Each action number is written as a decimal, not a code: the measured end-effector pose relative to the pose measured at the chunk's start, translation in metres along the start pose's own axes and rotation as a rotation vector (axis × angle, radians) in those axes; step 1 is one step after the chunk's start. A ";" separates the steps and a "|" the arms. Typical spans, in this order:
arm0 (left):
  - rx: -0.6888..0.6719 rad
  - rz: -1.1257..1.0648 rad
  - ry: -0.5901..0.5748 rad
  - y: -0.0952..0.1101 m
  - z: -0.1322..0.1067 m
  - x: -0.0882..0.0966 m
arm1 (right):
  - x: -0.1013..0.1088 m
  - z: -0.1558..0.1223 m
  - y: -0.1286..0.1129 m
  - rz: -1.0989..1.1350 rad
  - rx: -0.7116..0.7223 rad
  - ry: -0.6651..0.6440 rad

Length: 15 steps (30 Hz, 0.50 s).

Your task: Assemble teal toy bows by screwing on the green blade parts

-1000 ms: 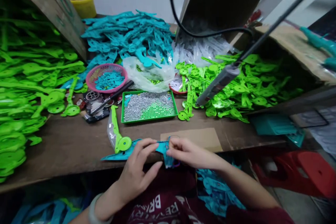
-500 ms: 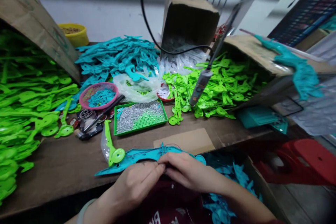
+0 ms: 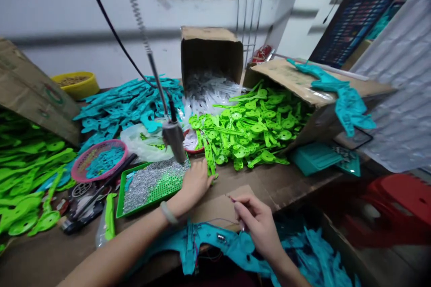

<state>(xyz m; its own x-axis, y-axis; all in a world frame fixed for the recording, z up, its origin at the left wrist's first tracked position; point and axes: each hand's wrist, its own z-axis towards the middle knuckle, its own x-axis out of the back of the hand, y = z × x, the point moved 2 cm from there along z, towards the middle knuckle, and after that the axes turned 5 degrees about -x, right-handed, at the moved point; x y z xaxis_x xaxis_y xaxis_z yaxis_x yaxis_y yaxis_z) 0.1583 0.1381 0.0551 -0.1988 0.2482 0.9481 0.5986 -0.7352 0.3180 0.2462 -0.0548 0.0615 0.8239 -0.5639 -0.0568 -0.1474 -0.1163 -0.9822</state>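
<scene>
Right hand (image 3: 257, 222): thumb and forefinger brought narrowly together, pinching the end of a thin wire (image 3: 218, 220); the reddish tip projects beyond the fingers. Left hand (image 3: 197, 179): extended further from the body, fingers close together and pointing away; whether anything is held beneath them cannot be told. The teal plastic part (image 3: 232, 246) lies to the near left of the right hand, at the bench edge, and runs leftward beneath the left forearm; it carries a small black fitting (image 3: 221, 237), and wiring is visible at its upright crosspiece. A flat piece of cardboard (image 3: 215, 206) lies between the two hands. Immediately left of the left hand is a green perforated tray (image 3: 168, 184), partly covered with small metal pieces (image 3: 141, 188). A power screwdriver (image 3: 174, 141) hangs just beyond and left of the same hand, tip near its fingers. A bright green plastic part (image 3: 209, 157) is close by the left fingertips; contact cannot be confirmed. Past it, to the right, is a heap of similar green parts (image 3: 256, 130). Further teal parts (image 3: 316, 251) are gathered to the right of the right hand, below bench level.
</scene>
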 end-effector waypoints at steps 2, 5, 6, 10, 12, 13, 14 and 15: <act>0.030 0.011 0.000 0.008 0.019 -0.008 | 0.005 0.002 0.006 -0.042 0.011 0.040; 0.060 -0.035 0.014 0.005 0.027 0.000 | 0.009 0.013 0.020 -0.070 0.049 0.105; 0.072 -0.074 0.030 0.002 0.027 0.006 | 0.009 0.020 0.024 -0.056 0.066 0.116; -0.004 -0.384 0.032 -0.003 0.011 0.025 | -0.002 0.042 0.020 0.072 0.099 0.047; -0.031 -0.582 -0.045 -0.002 -0.014 0.024 | -0.012 0.040 0.007 0.139 0.103 -0.019; -0.022 -0.697 -0.101 -0.002 -0.031 0.019 | -0.019 0.036 0.000 0.148 0.102 -0.060; 0.013 -0.885 -0.194 -0.003 -0.050 0.013 | -0.025 0.031 -0.006 0.125 0.100 -0.106; 0.037 -1.044 -0.276 -0.005 -0.070 0.005 | -0.033 0.027 -0.011 0.065 0.100 -0.161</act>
<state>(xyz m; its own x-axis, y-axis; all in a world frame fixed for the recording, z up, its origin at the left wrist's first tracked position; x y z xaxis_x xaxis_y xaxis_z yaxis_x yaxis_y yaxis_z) 0.0995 0.0991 0.0588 -0.4452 0.8785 0.1735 0.2585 -0.0594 0.9642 0.2357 -0.0132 0.0697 0.8923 -0.4290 -0.1406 -0.1545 0.0024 -0.9880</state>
